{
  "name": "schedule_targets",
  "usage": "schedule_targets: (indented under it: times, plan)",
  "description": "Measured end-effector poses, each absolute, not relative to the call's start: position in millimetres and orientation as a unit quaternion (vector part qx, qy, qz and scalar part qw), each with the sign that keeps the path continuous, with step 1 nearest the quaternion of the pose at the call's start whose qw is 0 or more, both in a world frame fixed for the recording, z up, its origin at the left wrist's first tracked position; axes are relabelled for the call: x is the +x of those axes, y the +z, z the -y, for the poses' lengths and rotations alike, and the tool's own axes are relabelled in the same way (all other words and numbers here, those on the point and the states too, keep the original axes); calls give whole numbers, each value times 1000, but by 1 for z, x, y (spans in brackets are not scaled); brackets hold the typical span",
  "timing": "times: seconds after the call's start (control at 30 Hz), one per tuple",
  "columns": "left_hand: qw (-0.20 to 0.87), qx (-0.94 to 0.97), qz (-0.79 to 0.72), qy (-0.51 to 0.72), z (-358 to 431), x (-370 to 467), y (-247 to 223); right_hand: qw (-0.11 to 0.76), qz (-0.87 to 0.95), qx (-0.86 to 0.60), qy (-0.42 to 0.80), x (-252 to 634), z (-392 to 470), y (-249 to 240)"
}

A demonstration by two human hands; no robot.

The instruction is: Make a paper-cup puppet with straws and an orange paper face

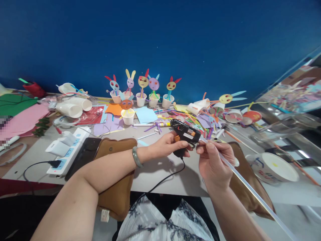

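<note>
My left hand [173,144] is wrapped round a black glue gun [187,131], its nozzle pointing to the far left over the table. In my right hand [217,160] a long clear glue stick [253,192] is pinched between thumb and fingers, its front end at the rear of the gun. How far the stick goes into the gun I cannot tell. The gun's black cord [173,173] runs down to the table's front edge. Beyond the nozzle, a paper cup [127,117] bears an orange rabbit face, and colourful pipe cleaners lie in a heap.
Several paper-cup rabbit figures [143,90] stand along the blue wall. At left are a white power strip [69,155] with plugs and a brown pouch [116,180]. To the right lie another brown pouch [253,180], a white tub [274,167] and tipped cups.
</note>
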State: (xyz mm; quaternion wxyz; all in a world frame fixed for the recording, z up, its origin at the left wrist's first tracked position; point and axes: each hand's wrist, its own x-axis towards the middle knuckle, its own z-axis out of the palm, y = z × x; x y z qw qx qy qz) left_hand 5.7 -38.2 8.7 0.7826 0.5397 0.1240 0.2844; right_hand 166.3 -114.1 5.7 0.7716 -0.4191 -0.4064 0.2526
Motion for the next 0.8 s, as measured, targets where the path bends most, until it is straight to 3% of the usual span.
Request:
schedule_targets:
  times: [0.43,0.67,0.8]
  plan:
    - [805,492,-136,302,36,6,8,769,422,-412,248,173,119,10]
    - [798,504,-134,300,35,5,5,775,452,-401,183,169,120,11]
    - [804,498,-134,297,35,4,6,752,455,-404,252,174,120,18]
